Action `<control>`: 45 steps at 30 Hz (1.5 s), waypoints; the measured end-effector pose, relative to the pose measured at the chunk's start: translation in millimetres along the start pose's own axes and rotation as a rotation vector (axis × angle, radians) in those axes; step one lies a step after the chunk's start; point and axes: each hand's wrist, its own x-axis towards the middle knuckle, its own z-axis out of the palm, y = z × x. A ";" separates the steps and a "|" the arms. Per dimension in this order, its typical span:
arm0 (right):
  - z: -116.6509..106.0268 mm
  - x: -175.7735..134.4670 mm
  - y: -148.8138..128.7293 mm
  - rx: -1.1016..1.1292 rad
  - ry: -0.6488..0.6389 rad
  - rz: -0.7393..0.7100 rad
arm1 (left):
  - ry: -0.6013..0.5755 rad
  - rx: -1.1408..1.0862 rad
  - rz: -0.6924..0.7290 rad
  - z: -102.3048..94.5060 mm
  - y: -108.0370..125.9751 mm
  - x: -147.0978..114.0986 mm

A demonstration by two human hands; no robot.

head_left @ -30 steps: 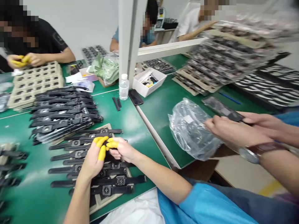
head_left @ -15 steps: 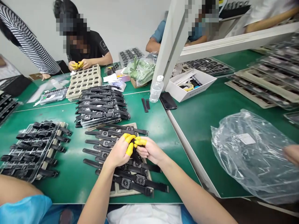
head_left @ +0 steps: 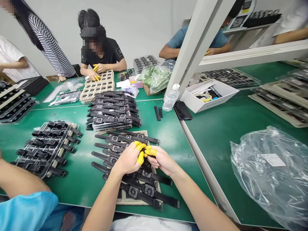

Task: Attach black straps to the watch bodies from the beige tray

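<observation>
My left hand [head_left: 128,159] and my right hand [head_left: 161,158] meet over a beige tray [head_left: 141,202], yellow finger cots on their fingertips. Both are closed in a pinch around a black smartwatch [head_left: 145,164], largely covered by the fingers; its strap hangs below them. Beneath and around my hands, several smartwatches [head_left: 133,192] lie across the tray in rows, backs facing up, black straps sticking out on both sides. Just beyond sits a stack of trays [head_left: 113,110] loaded with more strapped watches.
At left, another stack of watch trays [head_left: 48,147] stands near a neighbour's arm in a blue sleeve [head_left: 29,211]. Two loose straps [head_left: 157,113], a water bottle [head_left: 171,98], a phone [head_left: 183,110] and a white box [head_left: 216,99] lie beyond. A plastic bag [head_left: 267,173] is at right.
The view has swung left, so everything sits further right. My hands stay pinched together over the tray. The person opposite has lowered a hand to their tray; a hand at far right has left view.
</observation>
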 end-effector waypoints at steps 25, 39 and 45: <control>-10.9 -13.5 -7.2 -0.830 -0.018 -0.483 | -0.009 -0.018 -0.269 -58.0 8.4 -18.1; 55.0 -39.7 44.8 -1.496 -0.549 -0.457 | -0.462 0.013 -0.549 -117.6 19.7 -166.8; 66.6 -47.6 49.6 -1.633 -0.565 -0.462 | -0.281 0.215 -0.534 -90.3 19.1 -185.8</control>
